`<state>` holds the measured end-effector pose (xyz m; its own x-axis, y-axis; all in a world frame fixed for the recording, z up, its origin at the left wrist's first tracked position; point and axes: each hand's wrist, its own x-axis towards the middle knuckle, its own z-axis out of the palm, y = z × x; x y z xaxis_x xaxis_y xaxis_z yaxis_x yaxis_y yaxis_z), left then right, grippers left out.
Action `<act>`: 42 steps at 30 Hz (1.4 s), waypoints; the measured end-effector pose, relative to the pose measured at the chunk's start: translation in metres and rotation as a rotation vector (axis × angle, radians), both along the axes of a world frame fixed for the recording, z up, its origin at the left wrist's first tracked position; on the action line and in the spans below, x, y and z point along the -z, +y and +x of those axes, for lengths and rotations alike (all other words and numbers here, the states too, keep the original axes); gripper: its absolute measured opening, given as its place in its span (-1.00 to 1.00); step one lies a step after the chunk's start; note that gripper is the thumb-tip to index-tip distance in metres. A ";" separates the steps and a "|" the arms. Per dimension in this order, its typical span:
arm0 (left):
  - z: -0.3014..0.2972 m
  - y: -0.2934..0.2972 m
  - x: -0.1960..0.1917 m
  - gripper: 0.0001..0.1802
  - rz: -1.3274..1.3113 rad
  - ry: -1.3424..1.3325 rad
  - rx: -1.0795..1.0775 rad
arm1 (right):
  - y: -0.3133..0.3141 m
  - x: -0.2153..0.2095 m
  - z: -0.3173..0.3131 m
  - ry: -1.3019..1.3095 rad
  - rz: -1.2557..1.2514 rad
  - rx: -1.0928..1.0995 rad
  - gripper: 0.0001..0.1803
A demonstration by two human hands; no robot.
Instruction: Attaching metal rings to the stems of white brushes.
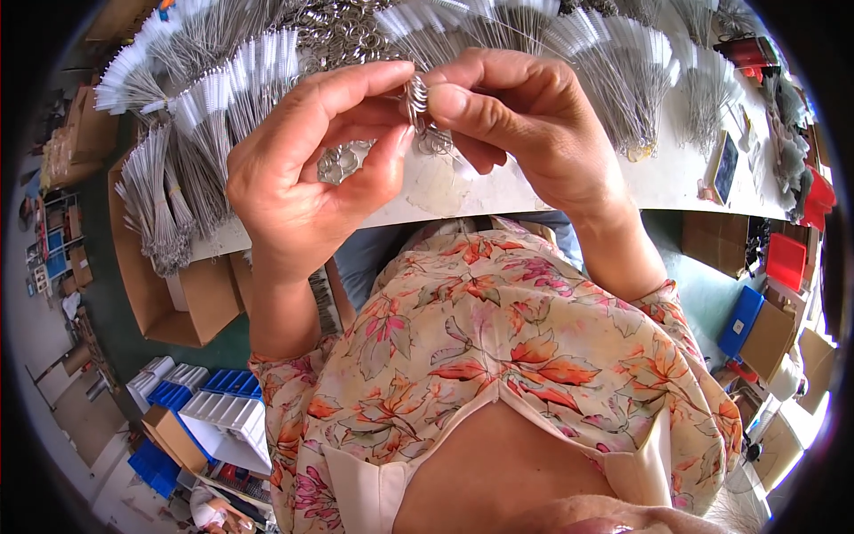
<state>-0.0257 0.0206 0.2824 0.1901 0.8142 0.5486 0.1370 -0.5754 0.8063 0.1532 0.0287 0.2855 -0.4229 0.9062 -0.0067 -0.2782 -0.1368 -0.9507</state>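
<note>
A small stack of shiny metal rings [416, 96] is held up above the near edge of the table, between my two hands. My left hand [302, 165] has its forefinger and thumb against the stack's left side. From the other side, my right hand [543, 120] pinches it between thumb and curled fingers. More loose rings [338, 163] lie on the tabletop below, partly hidden by my hands. A larger heap of metal rings [345, 37] is farther back. Thin wire-handled brushes with white bristles [614, 67] lie in bundles on both sides of the heap.
The white table [427, 191] curves across in front of me. An open cardboard box [182, 307] stands below its left end. A phone-like device [725, 169] lies near the right end. White and blue plastic bins [222, 409] stand on the lower left; another person [213, 512] shows beyond.
</note>
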 end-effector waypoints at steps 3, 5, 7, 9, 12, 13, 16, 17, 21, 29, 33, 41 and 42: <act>-0.005 0.006 -0.003 -0.65 0.065 0.096 -0.015 | 0.005 -0.003 -0.001 -0.021 0.020 -0.013 -0.81; -0.011 0.006 -0.010 -0.65 0.038 0.140 0.027 | 0.009 -0.004 -0.001 -0.067 0.079 -0.027 -0.83; -0.016 0.008 -0.017 -0.66 0.015 0.216 0.082 | 0.009 -0.004 -0.001 -0.155 0.150 -0.032 -0.84; -0.020 0.013 -0.020 -0.66 0.054 0.233 0.116 | 0.009 -0.004 0.000 -0.267 0.207 -0.046 -0.83; -0.020 0.013 -0.032 -0.71 -0.064 0.212 0.173 | 0.007 -0.004 -0.002 -0.210 0.218 -0.004 -0.85; -0.019 0.014 -0.034 -0.75 -0.223 0.175 0.195 | 0.008 -0.001 -0.001 -0.209 0.221 -0.004 -0.85; -0.027 0.022 -0.032 -0.78 -0.066 0.389 0.200 | 0.010 0.002 0.000 -0.091 0.153 -0.047 -0.85; -0.028 0.022 -0.030 -0.77 -0.052 0.415 0.173 | 0.009 0.000 -0.001 -0.066 0.113 -0.061 -0.85; -0.031 0.014 -0.011 -0.83 -0.626 -0.329 0.279 | 0.007 0.001 -0.004 -0.014 0.043 -0.101 -0.85; -0.036 -0.004 -0.028 -0.84 -0.486 0.103 0.116 | 0.011 0.001 -0.015 -0.042 0.068 -0.147 -0.85; -0.048 -0.005 -0.026 -0.87 -0.769 -0.252 0.258 | 0.008 0.006 -0.026 -0.036 0.109 -0.134 -0.86; -0.052 -0.020 -0.006 -0.79 -0.295 -0.426 0.152 | -0.013 0.020 -0.065 0.161 0.246 -0.103 -0.87; -0.054 -0.023 -0.005 -0.79 -0.287 -0.427 0.125 | -0.013 0.027 -0.074 0.183 0.333 -0.035 -0.86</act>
